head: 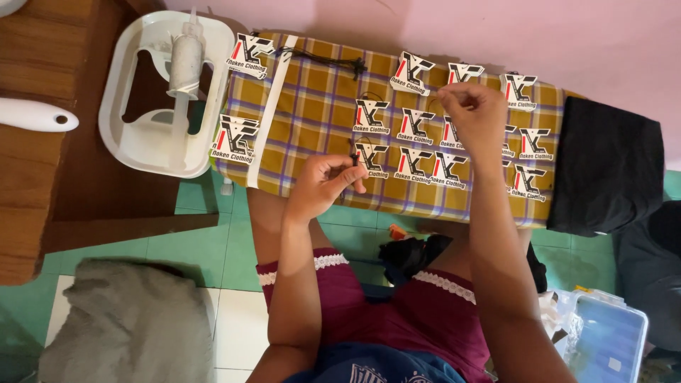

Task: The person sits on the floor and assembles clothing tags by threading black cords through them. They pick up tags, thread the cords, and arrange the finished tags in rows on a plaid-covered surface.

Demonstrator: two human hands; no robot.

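I sit at a low board covered in yellow plaid cloth (312,106). Several white cut-out card tags (415,164) with a black and red logo lie in rows on it. My left hand (323,186) pinches the small black end of a thin black string (354,160) just above the cloth's near edge. My right hand (477,119) is closed over the row of tags at the right, fingertips pinched on the string's other end; the string there is too thin to see. A bundle of black strings (333,62) lies at the far edge.
A white plastic frame holding a white spool (186,65) stands left of the board on a wooden surface (42,177). Black fabric (606,167) drapes the board's right end. A grey cloth (131,326) lies on the tiled floor, and a clear plastic box (606,337) sits bottom right.
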